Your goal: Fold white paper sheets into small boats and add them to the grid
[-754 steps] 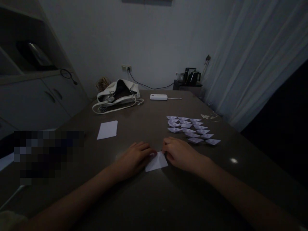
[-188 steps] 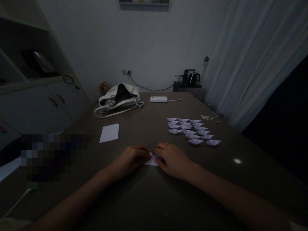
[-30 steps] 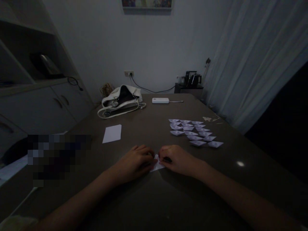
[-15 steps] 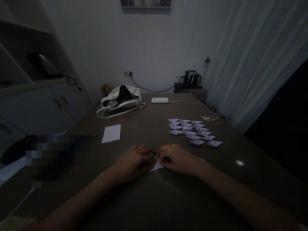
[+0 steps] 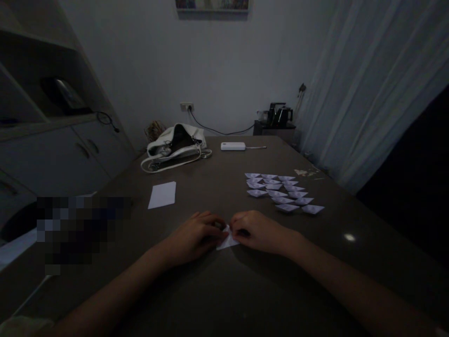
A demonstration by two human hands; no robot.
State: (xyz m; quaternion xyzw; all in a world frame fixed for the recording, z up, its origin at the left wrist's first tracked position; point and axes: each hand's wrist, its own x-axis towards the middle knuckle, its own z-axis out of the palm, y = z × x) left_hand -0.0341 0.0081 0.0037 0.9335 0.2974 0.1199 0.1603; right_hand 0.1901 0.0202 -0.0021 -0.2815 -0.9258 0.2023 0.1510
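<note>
Between my two hands is a small folded piece of white paper (image 5: 228, 240), low over the table and partly covered by fingers. My left hand (image 5: 196, 236) has its thumb and fingers closed on the paper's left side. From the other side, my right hand (image 5: 257, 230) pinches the paper with curled fingers. Several folded paper boats (image 5: 275, 194) lie in rows beyond my right hand. Past my left hand rests a stack of white paper sheets (image 5: 162, 195), lying flat.
On the brown table (image 5: 210, 290), a white handbag (image 5: 178, 145) lies at the far left. A white power bank (image 5: 233, 146) with a short cable is at the far edge. Black kettles (image 5: 280, 114) stand on a low cabinet behind. A pale curtain (image 5: 347, 93) hangs at right.
My left hand has shifted slightly left, and more of the folded paper shows between the hands. My right hand stays almost in place.
</note>
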